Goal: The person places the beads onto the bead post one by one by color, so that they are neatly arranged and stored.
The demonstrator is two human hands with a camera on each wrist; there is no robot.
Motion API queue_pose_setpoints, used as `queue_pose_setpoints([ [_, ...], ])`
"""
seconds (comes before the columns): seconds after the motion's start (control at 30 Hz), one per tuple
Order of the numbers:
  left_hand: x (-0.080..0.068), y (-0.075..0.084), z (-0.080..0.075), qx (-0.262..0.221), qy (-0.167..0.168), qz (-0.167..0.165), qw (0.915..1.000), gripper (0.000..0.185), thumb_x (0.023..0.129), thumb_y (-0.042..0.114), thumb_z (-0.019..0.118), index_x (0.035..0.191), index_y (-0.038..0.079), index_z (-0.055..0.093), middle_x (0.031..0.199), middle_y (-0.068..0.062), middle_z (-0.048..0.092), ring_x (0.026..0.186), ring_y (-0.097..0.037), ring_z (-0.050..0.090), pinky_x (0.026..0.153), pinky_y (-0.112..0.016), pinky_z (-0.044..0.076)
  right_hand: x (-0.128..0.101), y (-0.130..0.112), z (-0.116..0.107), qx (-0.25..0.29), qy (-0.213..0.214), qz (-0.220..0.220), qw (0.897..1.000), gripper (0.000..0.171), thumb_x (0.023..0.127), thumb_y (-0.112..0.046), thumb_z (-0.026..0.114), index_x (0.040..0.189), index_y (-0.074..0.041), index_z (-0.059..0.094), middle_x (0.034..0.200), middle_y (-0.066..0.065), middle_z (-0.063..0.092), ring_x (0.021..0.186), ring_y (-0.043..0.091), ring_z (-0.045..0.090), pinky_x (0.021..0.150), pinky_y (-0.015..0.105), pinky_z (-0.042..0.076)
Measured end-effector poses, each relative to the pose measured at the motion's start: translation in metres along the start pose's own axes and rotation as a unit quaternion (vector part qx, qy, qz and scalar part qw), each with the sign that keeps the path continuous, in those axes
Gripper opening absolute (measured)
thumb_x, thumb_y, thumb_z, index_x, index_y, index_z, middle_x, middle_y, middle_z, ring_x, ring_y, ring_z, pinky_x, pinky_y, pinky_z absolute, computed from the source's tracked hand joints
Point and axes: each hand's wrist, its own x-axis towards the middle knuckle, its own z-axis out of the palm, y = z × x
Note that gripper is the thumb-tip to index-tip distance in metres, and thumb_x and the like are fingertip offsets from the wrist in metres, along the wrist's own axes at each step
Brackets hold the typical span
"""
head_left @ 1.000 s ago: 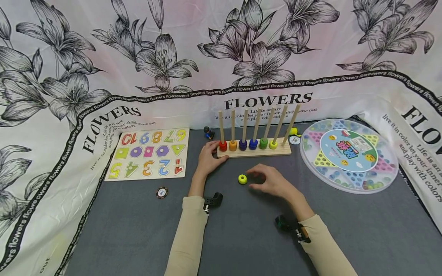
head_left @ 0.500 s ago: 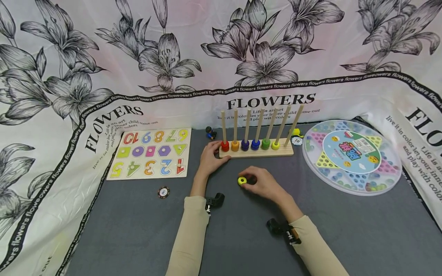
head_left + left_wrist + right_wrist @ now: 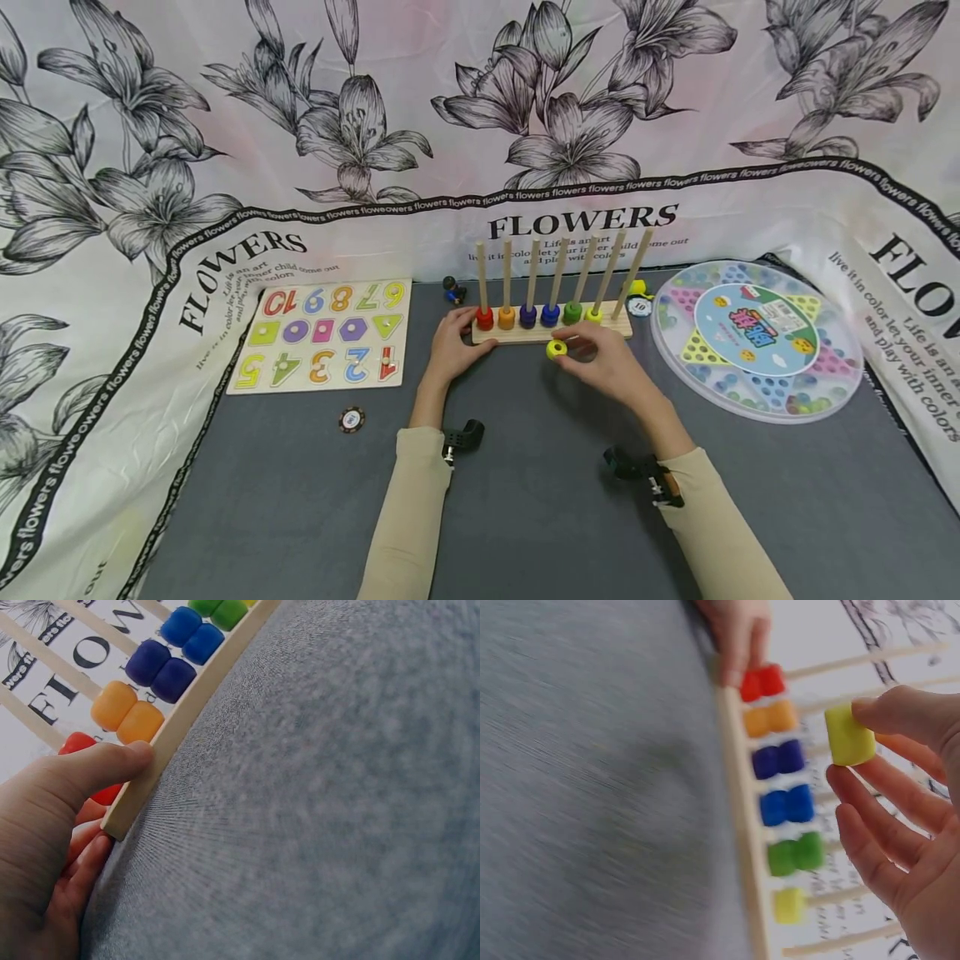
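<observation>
A wooden peg rack [image 3: 517,335] stands at the back middle of the table, with a row of upright pegs. Red, orange, purple, blue and green beads sit in pairs on its pegs. One yellow bead [image 3: 788,906] is on the sixth peg; the rightmost peg is bare. My left hand [image 3: 453,350] grips the rack's left end, thumb along the front edge near the orange beads [image 3: 127,712]. Between thumb and fingers, my right hand [image 3: 611,362] pinches a loose yellow bead [image 3: 556,349], held up just in front of the rack, apart from the pegs.
To the left lies a number puzzle board [image 3: 318,335], with a poker chip [image 3: 351,419] nearer me. A small figurine [image 3: 453,290] stands behind the rack's left end. On the right are a round game board [image 3: 757,337] and another chip [image 3: 639,306] beside a yellow object.
My right hand reached the yellow bead on the table, pinched it, then lifted it up and rightward toward the rack. The left hand stays on the rack's end.
</observation>
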Motion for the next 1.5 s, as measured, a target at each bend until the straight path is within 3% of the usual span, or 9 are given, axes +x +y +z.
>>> queue_pose_setpoints([
  [0.2, 0.000, -0.002, 0.000, 0.002, 0.003, 0.007, 1.0000, 0.066, 0.082, 0.028, 0.081, 0.137, -0.002, 0.057, 0.136, -0.016, 0.054, 0.116, -0.031, 0.051, 0.096, -0.038, 0.050, 0.010, -0.006, -0.031, -0.017, 0.056, 0.002, 0.998, 0.032, 0.085, -0.001, 0.075, 0.115, 0.003, 0.069, 0.109, 0.017, 0.066, 0.094, 0.034, 0.067, 0.077, 0.046, 0.058],
  [0.43, 0.000, -0.012, 0.003, -0.022, 0.026, 0.042, 0.9985, 0.070, 0.083, 0.044, 0.077, 0.135, 0.000, 0.060, 0.133, -0.015, 0.056, 0.112, -0.030, 0.053, 0.093, -0.034, 0.051, 0.024, -0.017, -0.062, -0.035, 0.111, -0.013, 0.993, 0.032, 0.086, -0.003, 0.074, 0.117, 0.002, 0.068, 0.112, 0.017, 0.067, 0.094, 0.032, 0.066, 0.075, 0.021, 0.051],
  [0.57, -0.001, -0.011, 0.002, -0.020, 0.025, 0.035, 0.9989, 0.069, 0.082, 0.040, 0.079, 0.135, 0.000, 0.060, 0.133, -0.016, 0.056, 0.113, -0.031, 0.053, 0.093, -0.036, 0.051, 0.031, -0.025, -0.076, -0.039, 0.150, -0.021, 0.988, 0.033, 0.086, -0.001, 0.074, 0.118, 0.002, 0.067, 0.113, 0.018, 0.067, 0.095, 0.030, 0.065, 0.075, 0.016, 0.049],
  [0.67, -0.002, -0.003, -0.001, -0.007, 0.015, 0.016, 0.9997, 0.067, 0.081, 0.029, 0.081, 0.135, -0.003, 0.058, 0.135, -0.018, 0.055, 0.115, -0.033, 0.052, 0.095, -0.039, 0.051, 0.037, -0.030, -0.084, -0.047, 0.186, -0.029, 0.981, 0.033, 0.086, -0.001, 0.074, 0.118, 0.002, 0.068, 0.114, 0.016, 0.068, 0.094, 0.016, 0.064, 0.075, 0.014, 0.048],
  [0.83, -0.001, 0.000, -0.001, 0.008, 0.001, -0.008, 0.9999, 0.067, 0.082, 0.027, 0.082, 0.138, 0.000, 0.057, 0.137, -0.015, 0.054, 0.117, -0.029, 0.051, 0.097, -0.035, 0.050, 0.043, -0.035, -0.091, -0.051, 0.242, -0.036, 0.968, 0.033, 0.086, -0.002, 0.073, 0.118, 0.001, 0.069, 0.114, 0.015, 0.068, 0.091, -0.005, 0.057, 0.073, 0.011, 0.045],
  [1.0, -0.002, 0.003, -0.001, 0.001, 0.001, -0.006, 1.0000, 0.067, 0.082, 0.027, 0.082, 0.137, -0.001, 0.057, 0.137, -0.016, 0.054, 0.117, -0.030, 0.051, 0.097, -0.035, 0.050, 0.050, -0.038, -0.097, -0.070, 0.282, -0.037, 0.956, 0.032, 0.086, -0.005, 0.072, 0.118, 0.001, 0.069, 0.112, 0.015, 0.068, 0.092, 0.010, 0.059, 0.073, 0.012, 0.043],
  [1.13, -0.002, 0.003, 0.000, -0.001, 0.001, -0.002, 1.0000, 0.067, 0.082, 0.026, 0.082, 0.137, -0.001, 0.057, 0.137, -0.016, 0.053, 0.117, -0.031, 0.052, 0.097, -0.036, 0.050, 0.055, -0.040, -0.099, -0.091, 0.288, -0.025, 0.953, 0.031, 0.088, -0.008, 0.071, 0.118, 0.001, 0.070, 0.112, 0.015, 0.069, 0.092, 0.022, 0.060, 0.070, 0.013, 0.040],
  [1.5, -0.001, 0.005, -0.002, 0.001, -0.002, 0.000, 1.0000, 0.067, 0.082, 0.026, 0.081, 0.137, -0.003, 0.057, 0.137, -0.017, 0.053, 0.119, -0.032, 0.051, 0.097, -0.037, 0.050, 0.062, -0.040, -0.103, -0.121, 0.290, -0.028, 0.949, 0.026, 0.090, -0.008, 0.067, 0.113, 0.002, 0.072, 0.104, 0.019, 0.069, 0.090, 0.029, 0.061, 0.067, 0.017, 0.036],
])
